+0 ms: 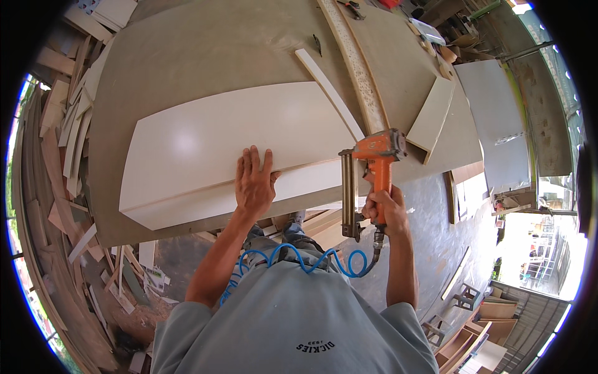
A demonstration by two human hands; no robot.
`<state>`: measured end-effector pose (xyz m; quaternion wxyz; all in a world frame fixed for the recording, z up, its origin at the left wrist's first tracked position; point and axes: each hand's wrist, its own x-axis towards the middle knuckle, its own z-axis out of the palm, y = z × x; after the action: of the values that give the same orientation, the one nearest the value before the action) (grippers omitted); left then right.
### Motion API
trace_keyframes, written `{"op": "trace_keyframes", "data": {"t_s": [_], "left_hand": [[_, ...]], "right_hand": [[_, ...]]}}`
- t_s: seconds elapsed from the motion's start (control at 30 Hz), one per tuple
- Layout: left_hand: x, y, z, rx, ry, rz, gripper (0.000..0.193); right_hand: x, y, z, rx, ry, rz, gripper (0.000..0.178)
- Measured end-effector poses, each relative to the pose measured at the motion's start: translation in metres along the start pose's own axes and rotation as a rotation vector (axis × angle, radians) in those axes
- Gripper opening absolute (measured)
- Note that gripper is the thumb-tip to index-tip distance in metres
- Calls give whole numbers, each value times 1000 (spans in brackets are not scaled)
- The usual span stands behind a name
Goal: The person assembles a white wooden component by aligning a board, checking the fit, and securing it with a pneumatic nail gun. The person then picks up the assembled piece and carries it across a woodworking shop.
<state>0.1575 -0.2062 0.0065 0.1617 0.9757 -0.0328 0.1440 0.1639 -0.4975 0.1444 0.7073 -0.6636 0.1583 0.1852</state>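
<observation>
A long white panel box (205,146) lies on the brown worktable (162,50), its front edge facing me. My left hand (255,184) rests flat on its top near that edge, fingers stretched out. In my right hand (389,209) is an orange nail gun (377,149), held upright by the handle with my fingers wrapped round it. The gun's nose sits over the right end of the box; I cannot tell whether it touches. A coiled blue air hose (305,265) runs from the handle's base across my body.
A narrow white strip (327,93) and a long chipped board (355,59) lie beyond the box. Pliers (352,9) are at the far edge. An angled white board (431,115) sits to the right. Scrap wood (68,143) is piled at left; a stool (467,296) stands at lower right.
</observation>
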Motion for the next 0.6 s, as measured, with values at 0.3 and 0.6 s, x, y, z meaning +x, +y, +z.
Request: {"op": "trace_keyframes", "data": {"t_s": [0.3, 0.6], "left_hand": [[1, 3, 1, -22, 25, -31, 51], [0, 1, 4, -16, 41, -20, 51]], "right_hand": [[-9, 2, 23, -47, -116, 37, 41], [-7, -1, 48, -158, -174, 53, 48]]}}
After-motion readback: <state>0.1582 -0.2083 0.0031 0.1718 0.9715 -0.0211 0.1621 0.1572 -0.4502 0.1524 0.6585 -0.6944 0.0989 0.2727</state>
